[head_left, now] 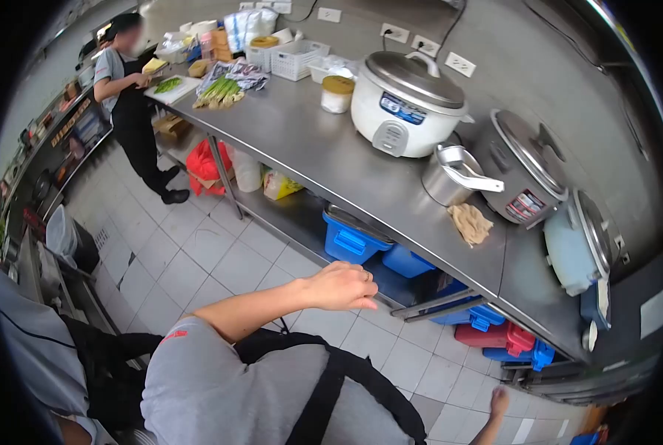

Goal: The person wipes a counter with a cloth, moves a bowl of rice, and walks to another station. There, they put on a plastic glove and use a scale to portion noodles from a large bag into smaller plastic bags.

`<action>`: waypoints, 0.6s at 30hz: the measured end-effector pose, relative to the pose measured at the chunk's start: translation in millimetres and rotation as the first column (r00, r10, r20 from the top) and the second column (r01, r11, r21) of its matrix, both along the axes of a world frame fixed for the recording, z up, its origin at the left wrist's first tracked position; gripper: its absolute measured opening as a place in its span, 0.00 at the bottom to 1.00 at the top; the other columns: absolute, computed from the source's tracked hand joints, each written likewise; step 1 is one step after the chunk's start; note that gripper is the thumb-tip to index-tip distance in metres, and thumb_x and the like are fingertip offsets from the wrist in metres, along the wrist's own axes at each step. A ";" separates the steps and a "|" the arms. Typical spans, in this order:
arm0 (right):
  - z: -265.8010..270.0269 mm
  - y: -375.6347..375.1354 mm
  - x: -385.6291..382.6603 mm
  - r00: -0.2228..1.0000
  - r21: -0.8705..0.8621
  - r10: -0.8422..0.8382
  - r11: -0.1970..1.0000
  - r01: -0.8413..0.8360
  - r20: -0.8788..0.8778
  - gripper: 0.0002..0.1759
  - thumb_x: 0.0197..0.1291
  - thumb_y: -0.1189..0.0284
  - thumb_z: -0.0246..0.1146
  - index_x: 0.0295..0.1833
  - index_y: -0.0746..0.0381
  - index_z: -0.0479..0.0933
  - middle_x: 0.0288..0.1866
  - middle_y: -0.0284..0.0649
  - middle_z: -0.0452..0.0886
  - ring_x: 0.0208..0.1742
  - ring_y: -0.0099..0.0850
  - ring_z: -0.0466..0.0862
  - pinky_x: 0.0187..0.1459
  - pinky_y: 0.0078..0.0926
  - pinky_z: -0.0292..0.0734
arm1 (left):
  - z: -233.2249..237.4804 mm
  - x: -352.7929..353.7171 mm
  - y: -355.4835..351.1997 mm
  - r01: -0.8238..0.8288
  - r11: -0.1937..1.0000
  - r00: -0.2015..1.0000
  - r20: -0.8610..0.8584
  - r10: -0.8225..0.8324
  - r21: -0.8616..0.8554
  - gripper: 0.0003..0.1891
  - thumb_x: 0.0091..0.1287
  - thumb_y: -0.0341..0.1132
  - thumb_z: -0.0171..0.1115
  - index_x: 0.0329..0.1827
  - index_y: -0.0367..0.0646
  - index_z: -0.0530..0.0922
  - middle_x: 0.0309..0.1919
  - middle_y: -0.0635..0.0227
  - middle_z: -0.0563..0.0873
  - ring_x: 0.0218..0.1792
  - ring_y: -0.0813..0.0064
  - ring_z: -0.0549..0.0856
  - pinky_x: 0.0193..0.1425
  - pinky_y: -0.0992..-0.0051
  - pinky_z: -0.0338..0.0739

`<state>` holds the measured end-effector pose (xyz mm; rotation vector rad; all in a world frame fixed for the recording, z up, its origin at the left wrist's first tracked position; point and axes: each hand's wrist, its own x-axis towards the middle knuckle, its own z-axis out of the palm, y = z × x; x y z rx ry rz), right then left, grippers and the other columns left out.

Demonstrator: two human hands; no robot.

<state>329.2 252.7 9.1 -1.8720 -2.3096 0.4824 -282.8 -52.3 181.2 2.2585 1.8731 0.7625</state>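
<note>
My left hand (339,287) hangs in the air in front of the steel table, its fingers loosely curled in and a ring on one finger. I see nothing held in it. Below and behind it are the blue lidded bins (355,239) on the lower shelf. My right hand (499,401) is low at the right, over the tiled floor. It looks closed, small and partly blurred, with no object showing in it. Neither hand touches anything on the table.
On the steel table (302,141) stand a white rice cooker (402,104), a metal pot (450,178), a cloth (471,224) and green onions (220,90). A co-worker (127,96) stands at the far end by a cutting board (177,89). Another person's sleeve (31,334) is close at left.
</note>
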 end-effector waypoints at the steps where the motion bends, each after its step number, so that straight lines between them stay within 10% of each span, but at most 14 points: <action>1: 63.9 22.3 -64.0 0.956 0.188 0.190 0.954 -0.233 0.222 0.17 0.54 0.69 0.57 0.49 0.66 0.74 0.42 0.53 0.79 0.46 0.46 0.79 0.49 0.38 0.71 | -10.7 -6.2 4.1 0.005 0.999 0.999 0.049 -0.002 -0.049 0.16 0.58 0.48 0.57 0.30 0.42 0.74 0.28 0.63 0.77 0.36 0.61 0.78 0.39 0.64 0.73; 6: 143.5 130.1 -325.7 0.874 0.239 0.463 0.874 -0.424 -0.146 0.16 0.57 0.64 0.55 0.42 0.65 0.78 0.36 0.50 0.80 0.39 0.42 0.80 0.41 0.33 0.72 | -17.3 -28.9 13.8 -0.022 0.972 0.997 0.069 0.039 -0.236 0.17 0.56 0.45 0.61 0.43 0.44 0.76 0.42 0.62 0.77 0.47 0.63 0.76 0.50 0.65 0.72; 9: 150.4 167.6 -429.7 0.762 0.440 0.646 0.673 -0.595 0.044 0.12 0.54 0.65 0.58 0.38 0.60 0.80 0.38 0.47 0.79 0.41 0.45 0.79 0.42 0.36 0.72 | -13.3 -36.1 48.6 -0.015 0.985 1.000 -0.008 0.014 -0.169 0.21 0.55 0.43 0.63 0.49 0.44 0.75 0.52 0.59 0.73 0.52 0.60 0.74 0.54 0.64 0.71; 13: 136.3 178.5 -512.9 0.749 0.325 0.590 0.676 -0.662 0.299 0.16 0.53 0.62 0.58 0.49 0.50 0.77 0.51 0.46 0.72 0.49 0.48 0.73 0.49 0.37 0.71 | -20.3 -49.1 130.2 0.014 0.991 0.941 0.337 0.033 -0.136 0.30 0.57 0.41 0.62 0.62 0.46 0.62 0.56 0.58 0.69 0.54 0.60 0.73 0.54 0.65 0.72; 15: 102.9 182.2 -519.5 0.725 0.386 0.567 0.614 -0.689 0.391 0.19 0.53 0.61 0.57 0.53 0.49 0.74 0.58 0.46 0.67 0.54 0.52 0.70 0.54 0.39 0.68 | -30.3 -54.9 184.8 0.021 0.957 0.721 0.667 0.186 -0.289 0.36 0.59 0.40 0.61 0.69 0.49 0.52 0.56 0.56 0.69 0.54 0.60 0.75 0.52 0.65 0.73; 18: 68.4 208.6 -479.5 0.669 0.324 0.710 0.594 -0.736 0.220 0.19 0.53 0.63 0.57 0.53 0.49 0.73 0.61 0.45 0.65 0.57 0.50 0.68 0.56 0.38 0.67 | -37.3 -79.2 266.9 0.151 0.879 -0.015 0.888 0.460 -0.453 0.41 0.62 0.38 0.58 0.70 0.49 0.39 0.56 0.52 0.67 0.50 0.56 0.77 0.49 0.65 0.75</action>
